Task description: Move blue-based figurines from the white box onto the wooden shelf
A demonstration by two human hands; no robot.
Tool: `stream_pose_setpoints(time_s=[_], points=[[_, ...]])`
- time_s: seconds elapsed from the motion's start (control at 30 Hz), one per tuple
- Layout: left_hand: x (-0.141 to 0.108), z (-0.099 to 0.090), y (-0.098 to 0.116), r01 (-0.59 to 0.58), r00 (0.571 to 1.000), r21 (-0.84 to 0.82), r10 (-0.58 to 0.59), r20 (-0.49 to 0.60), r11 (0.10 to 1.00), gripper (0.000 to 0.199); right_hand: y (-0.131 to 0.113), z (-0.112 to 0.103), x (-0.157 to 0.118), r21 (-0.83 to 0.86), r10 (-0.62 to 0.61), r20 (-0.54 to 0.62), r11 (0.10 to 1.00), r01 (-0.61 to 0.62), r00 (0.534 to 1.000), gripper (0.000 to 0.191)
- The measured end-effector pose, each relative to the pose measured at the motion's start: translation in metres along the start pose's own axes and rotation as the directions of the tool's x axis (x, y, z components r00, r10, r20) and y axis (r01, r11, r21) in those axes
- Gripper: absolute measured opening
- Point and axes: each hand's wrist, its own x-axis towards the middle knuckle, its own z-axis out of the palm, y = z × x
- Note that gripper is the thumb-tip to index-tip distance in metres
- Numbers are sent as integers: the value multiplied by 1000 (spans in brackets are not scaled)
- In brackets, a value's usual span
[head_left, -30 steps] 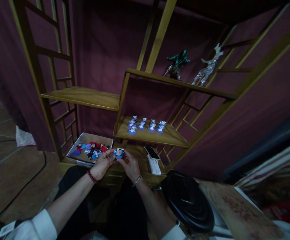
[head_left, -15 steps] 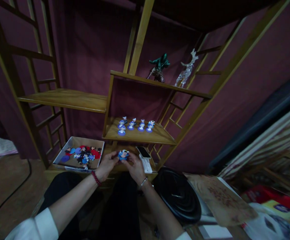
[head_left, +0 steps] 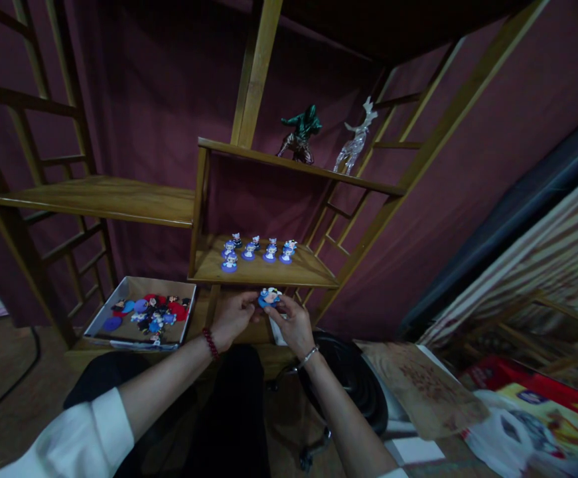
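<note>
A small figurine (head_left: 269, 296) with a blue base is held up in front of the lower shelf, tilted. My right hand (head_left: 294, 325) grips it between thumb and fingers from the right. The curled fingers of my left hand (head_left: 233, 320) close at the left edge of its base. Just behind, on the small shelf (head_left: 298, 271), several figurines (head_left: 249, 251) on purple bases stand in rows. To the left of my left hand is a shallow box (head_left: 189, 318) with a jumble of small figurines and coloured discs.
Above, a dark green warrior statue (head_left: 300, 133) and a clear deer figure (head_left: 354, 143) stand on the upper shelf. A black round stool (head_left: 353, 385) is at the lower right, beside a brown board (head_left: 418, 392) and a plastic bag (head_left: 500, 431).
Both hands have moved right and slightly up with the figurine, now in front of the phone's place, hiding most of it. The view has shifted to the right.
</note>
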Motion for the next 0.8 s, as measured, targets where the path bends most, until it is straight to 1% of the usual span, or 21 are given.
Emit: stream_pose_setpoints(time_s=[0.17, 0.23, 0.33, 0.4, 0.5, 0.6, 0.7, 0.8], points=[[14, 22, 9, -42, 996, 109, 33, 82, 993, 37, 11, -19, 11, -41, 10, -56, 999, -12, 998, 36], [20, 30, 12, -72, 993, 149, 56, 103, 986, 39, 12, -28, 16, -83, 31, -61, 996, -37, 998, 38], [30, 41, 14, -84, 991, 184, 61, 122, 979, 40, 11, -40, 23, -129, 38, -79, 990, -48, 996, 39], [38, 48, 13, -94, 989, 208, 68, 129, 974, 40, 11, -48, 28, -137, 38, -80, 989, -49, 996, 40], [53, 57, 7, -138, 986, 256, 107, 129, 957, 39, 15, -56, 36, -138, 42, -102, 989, -55, 994, 40], [70, 64, -1, -183, 975, 284, 136, 178, 941, 38, 22, -63, 44, -159, 41, -131, 985, -61, 991, 39], [83, 71, -5, -253, 961, 363, 189, 200, 897, 38, 30, -68, 52, -181, 49, -137, 981, -74, 989, 40], [88, 77, -1, -308, 951, 514, 255, 173, 800, 38, 39, -73, 61, -209, 53, -148, 974, -84, 988, 41]])
